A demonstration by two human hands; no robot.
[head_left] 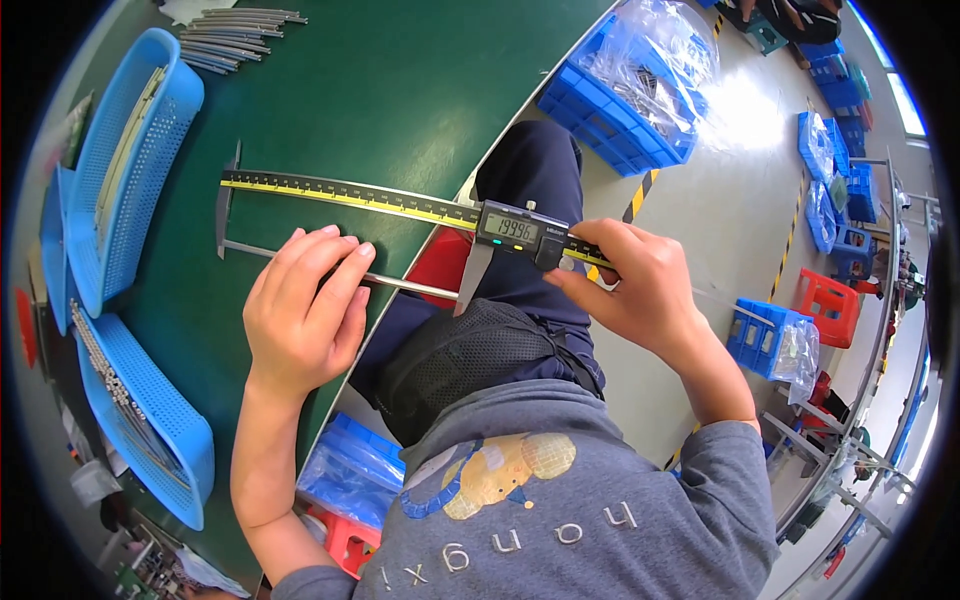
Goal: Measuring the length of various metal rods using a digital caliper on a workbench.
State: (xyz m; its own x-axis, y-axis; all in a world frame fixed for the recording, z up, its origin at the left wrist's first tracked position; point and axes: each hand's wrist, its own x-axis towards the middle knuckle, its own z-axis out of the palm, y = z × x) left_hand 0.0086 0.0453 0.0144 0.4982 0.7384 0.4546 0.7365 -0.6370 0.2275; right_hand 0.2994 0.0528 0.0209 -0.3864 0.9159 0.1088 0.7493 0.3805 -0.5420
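A long digital caliper point(350, 193) with a yellow-striped black beam lies across the green table's edge, its display end out over my lap. Between its jaws runs a thin metal rod point(412, 287), one end at the far-left jaw and the other at the sliding jaw point(473, 278). My left hand point(303, 315) is closed over the rod's middle, fingers on top; part of the rod is hidden under them. At the display end, my right hand point(638, 285) pinches the caliper, thumb near the slide's small wheel and fingers around the beam.
On the green table point(400, 90) lies a row of metal rods point(235, 38). Blue perforated baskets point(180, 95) point(160, 420) stand along the left, holding rods and strips. Blue crates point(610, 115) with plastic bags and a red stool point(828, 307) are on the floor at right.
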